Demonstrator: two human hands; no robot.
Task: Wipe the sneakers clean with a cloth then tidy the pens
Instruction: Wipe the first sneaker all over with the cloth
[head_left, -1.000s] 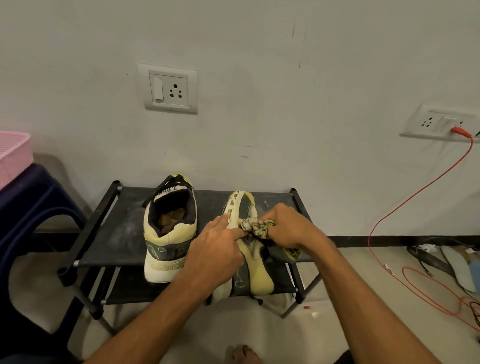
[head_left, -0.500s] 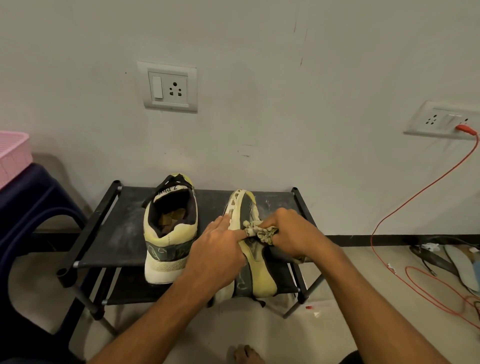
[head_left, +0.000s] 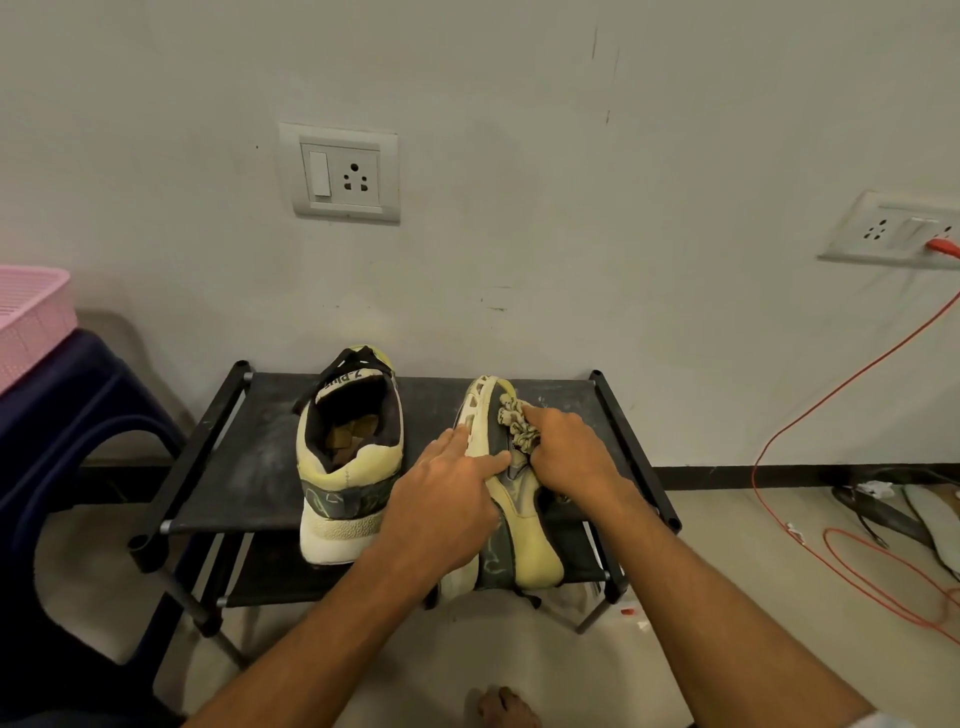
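Yellow-and-grey sneaker lies tipped on its side along the right half of a black shoe rack, toe toward the wall and heel hanging over the front rail. Your right hand is curled around a bunched, patterned cloth and presses it against the dark panel of the upper, near the toe. Your left hand steadies the same shoe from the sole side, with fingers straight along the pale sole edge and thumb stretched across the upper. It braces the shoe rather than clutching it. The two hands sit just beside each other, the left thumb tip close to the cloth.

The second sneaker stands upright on the left half of the rack's top shelf. Its heel faces you, its opening shows, and black laces lie loose over the tongue. It sits just beside your left hand; whether they touch cannot be told. Pale dust streaks the shelf fabric around both shoes.

Behind the rack, a white switch-and-socket plate is set in the pale wall. A second plate at far right carries a red plug, and its red cable trails down to loops on the floor. A pink basket rests on a dark blue chair at far left. Your bare toes show at the bottom edge.
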